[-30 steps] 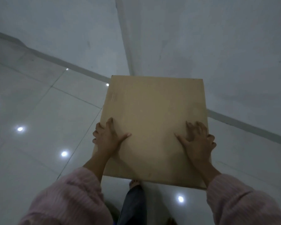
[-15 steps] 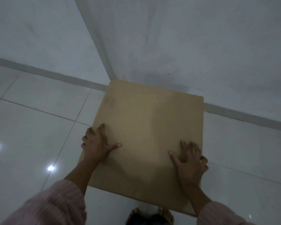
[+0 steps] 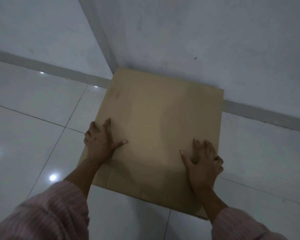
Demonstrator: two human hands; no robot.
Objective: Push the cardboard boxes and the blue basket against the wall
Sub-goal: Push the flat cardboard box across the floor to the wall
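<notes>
A plain brown cardboard box (image 3: 156, 118) stands on the tiled floor, its top face toward me. Its far edge meets the white wall (image 3: 215, 40) in the room's corner. My left hand (image 3: 100, 142) lies flat on the box's top near the left edge, fingers spread and curling over the side. My right hand (image 3: 203, 163) presses flat on the top near the right edge, fingers spread. The blue basket is not in view.
A second white wall (image 3: 42, 26) runs off to the left from the corner, with a grey skirting strip (image 3: 50, 70) along its base. Glossy white floor tiles (image 3: 33, 127) with light reflections lie left and right of the box.
The box has slid forward across the floor until its far edge reached the wall in the corner. Both hands stayed flat on its top and moved with it.
</notes>
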